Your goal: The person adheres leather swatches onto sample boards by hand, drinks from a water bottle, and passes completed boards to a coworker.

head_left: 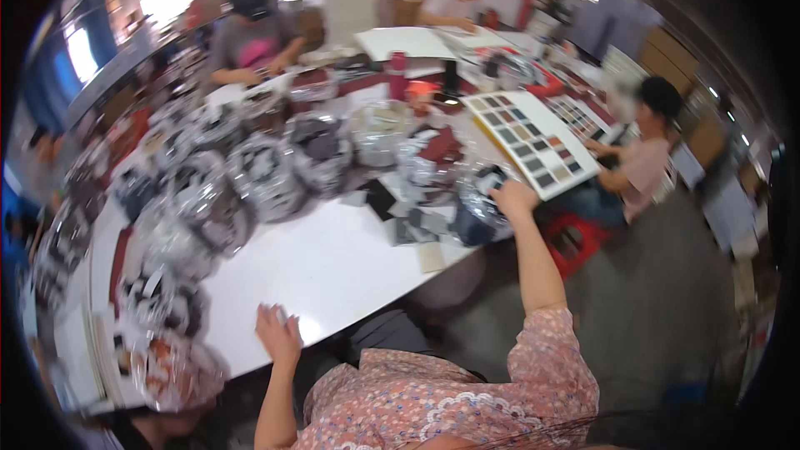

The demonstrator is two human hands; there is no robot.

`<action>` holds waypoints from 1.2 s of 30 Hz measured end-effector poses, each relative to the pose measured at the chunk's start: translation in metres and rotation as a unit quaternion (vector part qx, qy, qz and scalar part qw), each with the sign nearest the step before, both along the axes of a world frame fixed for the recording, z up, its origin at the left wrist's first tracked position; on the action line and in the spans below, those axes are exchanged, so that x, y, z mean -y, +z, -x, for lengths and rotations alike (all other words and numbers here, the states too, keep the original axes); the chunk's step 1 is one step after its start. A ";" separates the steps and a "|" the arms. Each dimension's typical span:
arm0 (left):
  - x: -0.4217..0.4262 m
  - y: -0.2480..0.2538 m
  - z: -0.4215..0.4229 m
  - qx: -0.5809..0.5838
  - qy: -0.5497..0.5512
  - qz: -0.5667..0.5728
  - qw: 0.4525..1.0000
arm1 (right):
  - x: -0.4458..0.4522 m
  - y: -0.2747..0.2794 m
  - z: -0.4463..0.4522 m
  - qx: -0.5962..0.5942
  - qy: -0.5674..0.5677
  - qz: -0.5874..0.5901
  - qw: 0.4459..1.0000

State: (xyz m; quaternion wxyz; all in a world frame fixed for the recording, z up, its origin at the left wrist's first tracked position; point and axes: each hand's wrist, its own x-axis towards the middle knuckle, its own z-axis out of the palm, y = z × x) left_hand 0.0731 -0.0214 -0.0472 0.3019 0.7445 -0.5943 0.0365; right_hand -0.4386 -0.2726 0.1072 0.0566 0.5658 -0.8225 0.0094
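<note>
My left hand [278,335] lies at the near edge of the white table [283,271], fingers stretched out and holding nothing. Out to the right, my right hand [515,199] is at the top of a clear plastic bag [477,221] with dark pieces in it. Its fingers look bent together at the bag's mouth; blur hides what is between them. Left of that bag lie loose grey and black swatches [408,218]. A pale square swatch [431,257] rests near the table edge. Beside my right hand is a sample board [533,146] with rows of coloured squares.
Several plastic bags of pieces [271,175] curve along the table's far and left sides. A red bottle [397,75] stands behind them. One co-worker [637,150] sits at the right by a red stool [575,243]; two others [254,33] work across the table.
</note>
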 end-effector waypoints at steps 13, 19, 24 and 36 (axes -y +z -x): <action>-0.061 0.092 -0.038 -0.045 0.044 0.196 0.979 | 0.030 -0.058 0.034 0.032 0.062 0.173 0.982; -0.116 0.168 -0.155 0.006 0.202 0.182 0.962 | 0.035 -0.059 0.033 0.144 0.048 0.244 0.958; -0.153 0.162 -0.235 -0.044 0.248 -0.023 0.968 | 0.036 -0.062 0.042 0.337 0.192 0.415 0.823; -0.134 0.146 -0.271 -0.005 0.232 -0.078 0.970 | -0.089 -0.041 -0.114 0.561 0.315 0.280 0.712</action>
